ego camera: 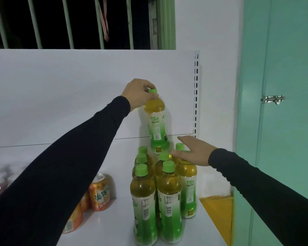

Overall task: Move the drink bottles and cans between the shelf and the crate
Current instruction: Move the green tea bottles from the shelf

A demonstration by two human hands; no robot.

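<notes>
A green-capped plastic tea bottle (pixel 156 121) is being pinched at its cap by the left hand (pixel 138 94); the clustered green-capped bottles (pixel 164 189) below risk being toppled if it is dropped, while the right hand (pixel 194 151) is being held over them, fingers extended.

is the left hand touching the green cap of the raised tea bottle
Touching. The head view shows the left hand with fingers curled round the green cap of the raised green-labelled plastic tea bottle, gripping it from above.

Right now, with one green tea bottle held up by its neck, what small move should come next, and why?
Probably lower the lifted green tea bottle straight down behind the standing bottles. The left hand grips it at the green cap, and its base hangs over the back row, where the open right hand hovers above a cap.
</notes>
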